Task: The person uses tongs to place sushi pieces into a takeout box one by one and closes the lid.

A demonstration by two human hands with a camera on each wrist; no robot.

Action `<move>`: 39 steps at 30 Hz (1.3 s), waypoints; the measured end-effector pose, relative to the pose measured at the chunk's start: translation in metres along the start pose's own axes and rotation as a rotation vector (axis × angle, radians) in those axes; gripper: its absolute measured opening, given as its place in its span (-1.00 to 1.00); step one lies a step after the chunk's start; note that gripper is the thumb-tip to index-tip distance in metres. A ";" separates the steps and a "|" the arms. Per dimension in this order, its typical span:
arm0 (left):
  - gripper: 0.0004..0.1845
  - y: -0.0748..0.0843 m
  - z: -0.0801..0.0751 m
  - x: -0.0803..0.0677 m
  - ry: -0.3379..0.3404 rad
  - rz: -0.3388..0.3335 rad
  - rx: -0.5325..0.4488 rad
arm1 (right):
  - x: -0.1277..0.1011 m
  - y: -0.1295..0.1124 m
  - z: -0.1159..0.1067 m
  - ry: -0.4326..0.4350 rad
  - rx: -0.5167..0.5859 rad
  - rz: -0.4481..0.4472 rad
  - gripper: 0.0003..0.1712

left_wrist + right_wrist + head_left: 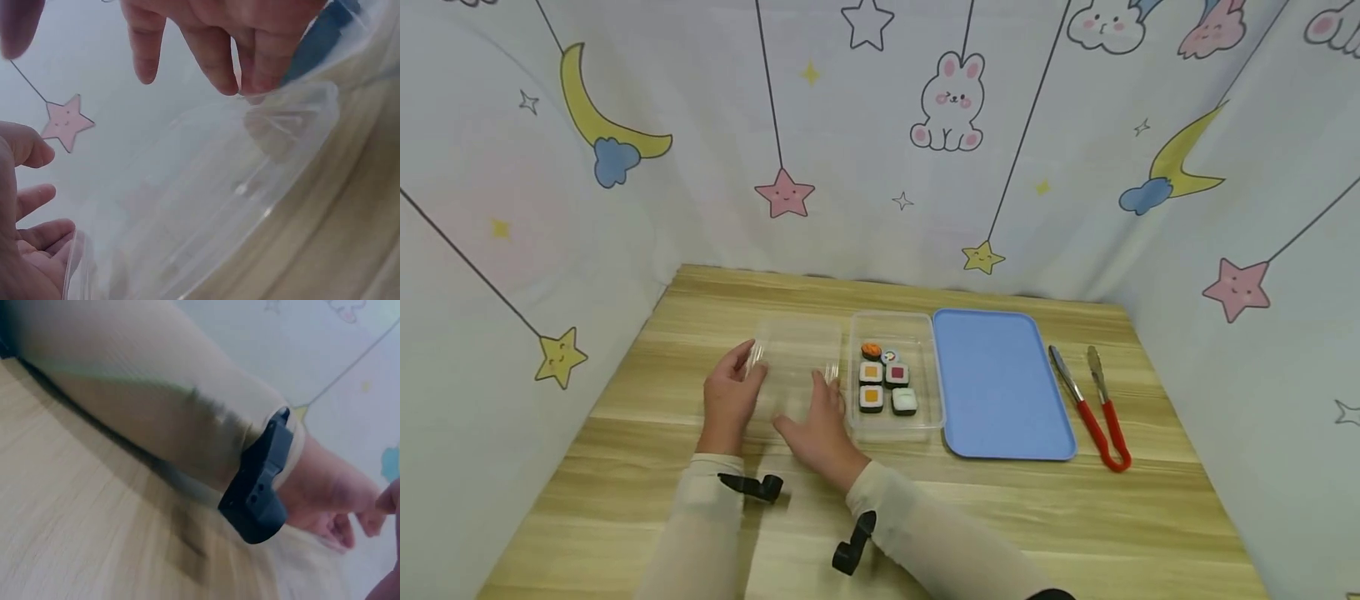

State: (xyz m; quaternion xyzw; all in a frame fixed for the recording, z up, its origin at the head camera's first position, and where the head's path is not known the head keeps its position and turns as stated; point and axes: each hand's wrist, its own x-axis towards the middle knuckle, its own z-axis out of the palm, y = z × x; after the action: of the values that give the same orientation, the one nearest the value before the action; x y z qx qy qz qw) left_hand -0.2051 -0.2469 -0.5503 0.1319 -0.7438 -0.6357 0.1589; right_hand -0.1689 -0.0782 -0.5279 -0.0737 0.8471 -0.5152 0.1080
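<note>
Both hands bracket the clear, thin plastic lid (793,367) lying on the wooden table (1037,517) beside the sushi box (934,400) — left hand (728,398) and right hand (820,425) pinching its opposite edges — it looks light, flimsy and slippery, best held by the rims.

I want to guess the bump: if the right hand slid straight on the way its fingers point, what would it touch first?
Probably the clear lid: the right hand already has its fingers at the lid's right edge. Depth is unclear; the sushi box sits just beside.
</note>
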 end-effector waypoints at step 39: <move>-0.27 0.099 0.086 -0.044 -0.291 0.741 -0.599 | -0.018 -0.007 -0.155 0.028 0.778 -0.514 -0.28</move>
State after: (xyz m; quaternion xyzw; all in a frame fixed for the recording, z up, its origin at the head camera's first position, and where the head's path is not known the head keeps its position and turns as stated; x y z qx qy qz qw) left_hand -0.1985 -0.1359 -0.4678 -0.2827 -0.5398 -0.7342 0.2995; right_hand -0.1919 0.0558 -0.4509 -0.2282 0.5468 -0.8054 -0.0149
